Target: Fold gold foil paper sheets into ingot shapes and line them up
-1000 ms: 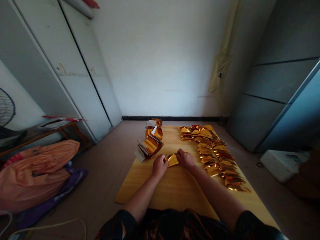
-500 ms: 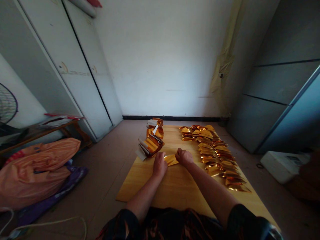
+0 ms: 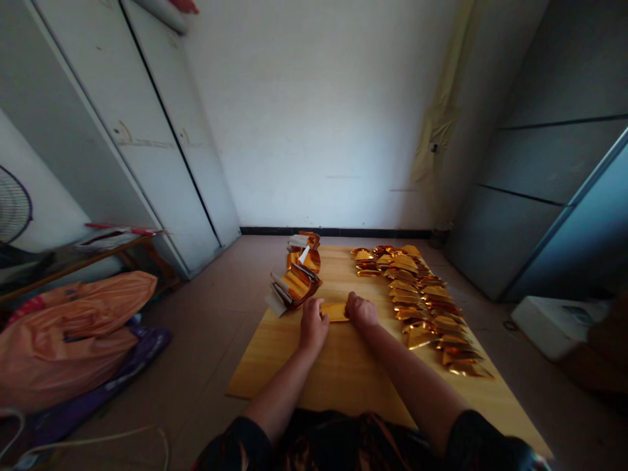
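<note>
As a person's left hand point(image 3: 313, 329) and right hand point(image 3: 362, 311) sit apart at either end of a gold foil sheet point(image 3: 335, 312) mid-board, apparently pinning it flat, any grip is hard to tell. Folded foil pieces point(image 3: 422, 307) line the right edge of a wooden board point(image 3: 343, 373); a foil bundle point(image 3: 297, 281) sits near its far left corner.

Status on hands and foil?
Left hand and right hand on either end of gold foil piece, on wooden board. Foil rows to the right, apart from the hands.
</note>
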`<action>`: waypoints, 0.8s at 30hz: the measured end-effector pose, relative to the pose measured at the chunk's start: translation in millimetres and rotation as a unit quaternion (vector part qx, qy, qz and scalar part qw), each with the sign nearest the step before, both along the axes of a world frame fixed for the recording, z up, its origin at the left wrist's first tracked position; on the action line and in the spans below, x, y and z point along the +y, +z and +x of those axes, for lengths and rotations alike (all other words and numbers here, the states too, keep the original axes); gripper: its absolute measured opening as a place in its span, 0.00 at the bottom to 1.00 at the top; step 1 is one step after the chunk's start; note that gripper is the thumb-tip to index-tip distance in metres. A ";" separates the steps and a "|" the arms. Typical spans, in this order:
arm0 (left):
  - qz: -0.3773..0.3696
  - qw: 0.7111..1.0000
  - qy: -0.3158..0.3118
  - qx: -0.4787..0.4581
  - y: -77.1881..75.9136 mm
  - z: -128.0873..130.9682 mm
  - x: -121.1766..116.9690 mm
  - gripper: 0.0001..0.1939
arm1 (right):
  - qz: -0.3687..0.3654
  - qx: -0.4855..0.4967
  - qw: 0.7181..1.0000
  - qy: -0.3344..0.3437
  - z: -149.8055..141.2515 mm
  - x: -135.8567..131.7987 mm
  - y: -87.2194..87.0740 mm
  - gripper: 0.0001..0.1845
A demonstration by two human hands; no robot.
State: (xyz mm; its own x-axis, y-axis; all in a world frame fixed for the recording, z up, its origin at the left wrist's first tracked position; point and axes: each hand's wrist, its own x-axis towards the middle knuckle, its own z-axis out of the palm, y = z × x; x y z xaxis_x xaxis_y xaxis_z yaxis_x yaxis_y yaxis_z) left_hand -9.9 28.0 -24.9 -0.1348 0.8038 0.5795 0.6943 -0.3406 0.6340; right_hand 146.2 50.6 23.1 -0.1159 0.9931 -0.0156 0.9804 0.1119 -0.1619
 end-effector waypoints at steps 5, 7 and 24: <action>-0.009 0.999 -0.014 0.047 1.4 5.4 -4.2 0.18 | 0.028 0.023 0.999 0.015 2.1 -2.0 -4.5 0.09; -0.033 0.996 -0.033 0.078 0.5 7.0 -5.1 0.17 | 0.029 0.021 0.999 0.015 1.9 -2.3 -3.4 0.10; -0.074 0.991 -0.061 0.092 -1.0 5.4 -5.6 0.17 | 0.042 -0.012 0.999 0.006 -3.4 4.8 -10.1 0.12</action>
